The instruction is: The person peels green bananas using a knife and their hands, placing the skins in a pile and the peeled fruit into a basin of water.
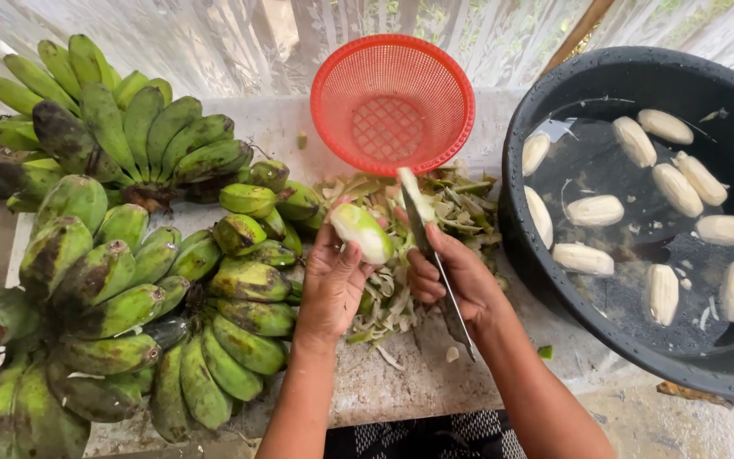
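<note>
Green bananas [129, 280] crowd left, black tub [554, 280] right; front counter [401, 382] free.

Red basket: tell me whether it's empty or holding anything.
Empty. The red basket shows only its bare mesh bottom; the peels lie outside on the table.

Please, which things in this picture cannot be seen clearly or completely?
Head view:
- Knife: the right hand covers its middle.
- Banana in the left hand: the fingers hide its underside.
- Black tub: cut off by the right edge.
- Green bunches: cut off at the left and bottom edges.
- Peels: partly hidden behind the hands.
- Red basket: its inside bottom cannot be made out.
</note>
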